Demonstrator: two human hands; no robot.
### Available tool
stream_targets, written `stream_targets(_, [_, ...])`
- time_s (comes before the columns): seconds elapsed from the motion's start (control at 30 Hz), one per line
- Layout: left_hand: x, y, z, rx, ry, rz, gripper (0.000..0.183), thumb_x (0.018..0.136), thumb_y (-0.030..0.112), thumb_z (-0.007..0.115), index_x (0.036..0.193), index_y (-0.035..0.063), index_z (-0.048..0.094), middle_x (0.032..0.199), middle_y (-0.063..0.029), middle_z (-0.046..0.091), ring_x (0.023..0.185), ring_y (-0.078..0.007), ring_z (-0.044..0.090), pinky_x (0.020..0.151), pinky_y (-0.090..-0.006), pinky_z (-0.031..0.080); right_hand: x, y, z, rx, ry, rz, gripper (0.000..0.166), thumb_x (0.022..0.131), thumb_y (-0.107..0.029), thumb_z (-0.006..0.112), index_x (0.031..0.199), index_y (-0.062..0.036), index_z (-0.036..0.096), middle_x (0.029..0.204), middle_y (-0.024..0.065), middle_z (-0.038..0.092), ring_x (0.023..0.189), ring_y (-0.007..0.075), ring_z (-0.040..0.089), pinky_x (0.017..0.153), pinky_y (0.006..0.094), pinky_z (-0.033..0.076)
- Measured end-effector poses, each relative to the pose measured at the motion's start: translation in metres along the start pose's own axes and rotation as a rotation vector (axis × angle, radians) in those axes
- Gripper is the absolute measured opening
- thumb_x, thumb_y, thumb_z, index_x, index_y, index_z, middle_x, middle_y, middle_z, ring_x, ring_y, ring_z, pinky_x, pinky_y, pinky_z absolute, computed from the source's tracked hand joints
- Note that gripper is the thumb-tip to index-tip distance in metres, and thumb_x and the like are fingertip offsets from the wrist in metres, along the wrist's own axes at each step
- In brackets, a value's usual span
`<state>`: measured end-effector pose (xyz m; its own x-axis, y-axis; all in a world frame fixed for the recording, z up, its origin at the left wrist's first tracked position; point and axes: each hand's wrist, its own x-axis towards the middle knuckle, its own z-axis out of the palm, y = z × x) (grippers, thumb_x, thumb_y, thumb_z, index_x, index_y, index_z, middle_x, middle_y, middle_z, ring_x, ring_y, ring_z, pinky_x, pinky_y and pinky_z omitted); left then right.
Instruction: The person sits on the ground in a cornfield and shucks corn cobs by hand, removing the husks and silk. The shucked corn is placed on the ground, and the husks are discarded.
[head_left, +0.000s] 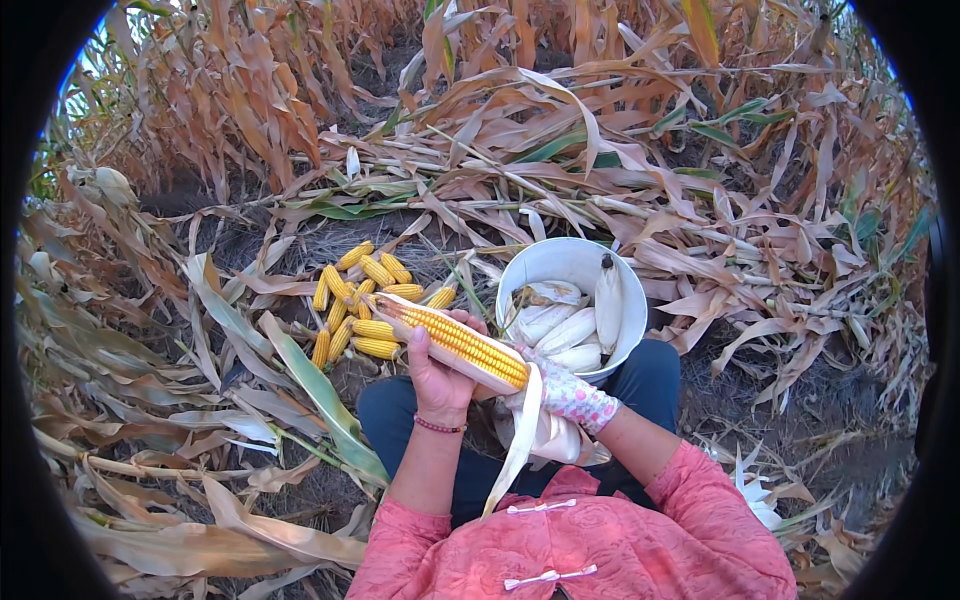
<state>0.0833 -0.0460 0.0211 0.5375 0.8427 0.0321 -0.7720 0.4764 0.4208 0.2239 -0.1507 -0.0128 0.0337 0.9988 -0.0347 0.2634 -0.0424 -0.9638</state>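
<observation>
A partly husked corn ear (469, 346) lies across both hands, its yellow kernels facing up and pale husk along its sides and lower end. My bare left hand (441, 375) supports it from below, the thumb along its near side. My right hand (559, 390), in a floral-patterned glove, grips the husk at the ear's lower right end; its fingertips are partly hidden. A loose husk strip (521, 442) hangs toward my lap. Beyond the right hand stands a white bucket (636, 289) holding several corn ears in husk (568, 330). More pale husk (559, 439) lies under the gloved hand.
Several bare yellow corn ears (375, 348) lie piled on the soil beyond my left hand. Cut corn stalks (525, 184) with dry leaves lie across the ground ahead. Standing dry corn plants (247, 90) rise behind them. Loose husks (757, 495) lie at the lower right.
</observation>
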Motion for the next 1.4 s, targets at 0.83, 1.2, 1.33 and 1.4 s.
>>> stream_targets(0.83, [0.054,0.063,-0.05,-0.13,0.148,0.0,0.026,0.089,0.03,0.054,0.094,0.0043,0.055,0.086,-0.0123,0.062,0.084,-0.0269,0.06,0.084,-0.0435,0.048,-0.046,-0.033,-0.079,-0.189,0.161,-0.084,0.04,0.076,-0.025,0.068,0.105,0.0016,0.06,0.094,0.0147,0.066,0.089,0.0253,0.063,0.08,0.0338,0.048])
stream_targets(1.2, [0.052,0.072,-0.083,0.483,0.146,0.246,0.027,0.084,0.007,0.062,0.108,0.0058,0.048,0.09,-0.0068,0.059,0.083,-0.0179,0.059,0.076,-0.0308,0.051,-0.342,-0.014,-0.272,-1.525,0.94,0.896,0.054,0.08,-0.02,0.063,0.129,-0.005,0.044,0.101,0.0183,0.062,0.093,0.0349,0.061,0.078,0.0416,0.05])
stream_targets(1.33, [0.071,0.109,-0.086,1.076,0.114,0.452,0.031,0.082,0.009,0.066,0.108,0.0024,0.05,0.093,-0.0042,0.058,0.084,-0.0134,0.058,0.078,-0.0267,0.048,-0.536,-0.011,-0.26,-1.4,0.847,1.635,0.058,0.065,-0.035,0.075,0.107,0.0004,0.059,0.103,0.0235,0.063,0.096,0.0369,0.062,0.082,0.0417,0.051])
stream_targets(1.4, [0.092,0.142,-0.099,1.507,0.056,0.546,0.041,0.076,0.011,0.071,0.11,0.0013,0.05,0.095,-0.0074,0.059,0.085,-0.0223,0.058,0.08,-0.0306,0.047,-0.568,-0.021,-0.233,-1.109,0.378,2.055,0.071,0.055,-0.041,0.08,0.112,-0.003,0.06,0.107,0.0224,0.062,0.097,0.0351,0.062,0.084,0.0406,0.051])
